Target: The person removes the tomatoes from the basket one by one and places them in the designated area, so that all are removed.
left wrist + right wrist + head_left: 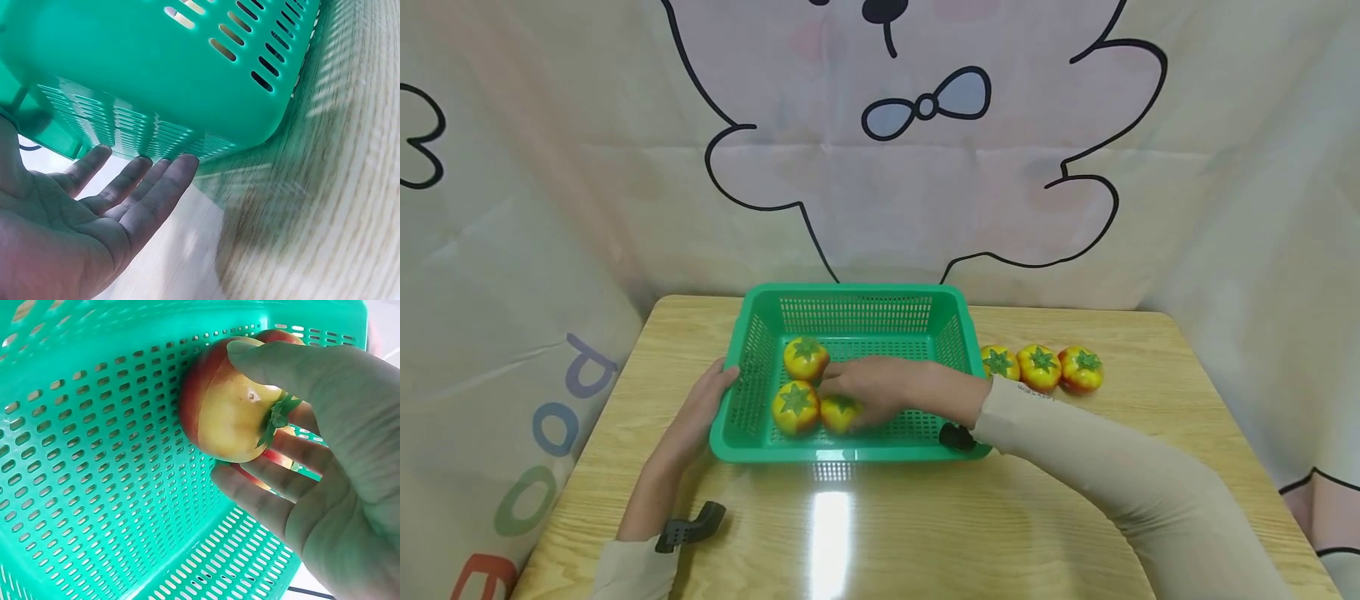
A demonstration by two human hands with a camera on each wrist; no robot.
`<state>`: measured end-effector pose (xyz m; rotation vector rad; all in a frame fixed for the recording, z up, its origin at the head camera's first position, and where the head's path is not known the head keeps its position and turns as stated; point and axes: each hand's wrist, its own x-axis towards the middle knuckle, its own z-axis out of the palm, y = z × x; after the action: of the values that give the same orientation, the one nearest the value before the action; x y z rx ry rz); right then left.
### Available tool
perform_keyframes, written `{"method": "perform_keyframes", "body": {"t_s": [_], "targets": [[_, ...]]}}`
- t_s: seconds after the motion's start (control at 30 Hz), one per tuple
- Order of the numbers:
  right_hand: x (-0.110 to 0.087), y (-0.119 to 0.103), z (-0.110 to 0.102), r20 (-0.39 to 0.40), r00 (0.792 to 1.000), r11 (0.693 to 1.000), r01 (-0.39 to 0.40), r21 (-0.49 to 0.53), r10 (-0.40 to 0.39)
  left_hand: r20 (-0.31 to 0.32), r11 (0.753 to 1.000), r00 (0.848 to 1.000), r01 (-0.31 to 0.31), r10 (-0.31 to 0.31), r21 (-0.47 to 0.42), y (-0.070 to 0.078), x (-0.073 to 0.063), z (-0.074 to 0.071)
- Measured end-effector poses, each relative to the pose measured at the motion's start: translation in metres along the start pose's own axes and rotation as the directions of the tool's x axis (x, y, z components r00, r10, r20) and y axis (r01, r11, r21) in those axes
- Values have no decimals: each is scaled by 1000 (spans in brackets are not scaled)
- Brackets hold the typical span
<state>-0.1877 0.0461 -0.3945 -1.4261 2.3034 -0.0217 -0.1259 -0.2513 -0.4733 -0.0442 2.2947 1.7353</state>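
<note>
Now the Right Hand Is Deep in the Green Basket, a Fruit in Its Fingers!

And here in the head view, the right hand [880, 387] reaches into the green basket [850, 456], its fingers around the nearest fruit [841, 414], leafy top partly covered. Two more sit close by inside: a rear fruit [806, 358] and a left-hand fruit [796, 407]. The grip barely reads from up there, but look at the right wrist view! The thumb lies on the red-and-yellow skin, the fingers curve loosely about the other side, and green leaves face the palm. More red skin peeps out behind; whether the held fruit touches the basket floor, I can't tell.

Over to the left hand [703, 404], at the basket's left wall. From above, the thumb shows on the rim while most of the fingers hide; the left wrist view reveals them, spread and only slightly bent, tips against the slotted outer wall. So it's a light hold on the basket.

Only the head view catches the row of three fruits [1039, 367] on the wooden table [760, 533], just right of the basket, and the bow tie [927, 106] on the printed backdrop [625, 217].
</note>
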Motion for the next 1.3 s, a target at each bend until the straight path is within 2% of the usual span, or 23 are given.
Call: {"method": "perform_keyframes", "body": {"t_s": [0.2,0.4,0.6,0.87,1.3], "targets": [[-3,-1,0,-4,1000,1000,11,-2,-11,4,1000,1000,-6,6,1,-1,-1,2],[-8,-3,-3,-4,1000,1000,-11,21,11,-1,1000,1000,-5,5,13,1,-1,1],[-12,-3,-6,-31,999,999,-15,32,16,0,1000,1000,-9,9,16,1,-1,1],[-20,-6,-6,-139,990,999,13,50,-6,4,1000,1000,-30,30,3,0,-2,2],[-42,-13,-10,-262,965,996,1,90,23,6,1000,1000,-5,5,2,2,-2,0]]}}
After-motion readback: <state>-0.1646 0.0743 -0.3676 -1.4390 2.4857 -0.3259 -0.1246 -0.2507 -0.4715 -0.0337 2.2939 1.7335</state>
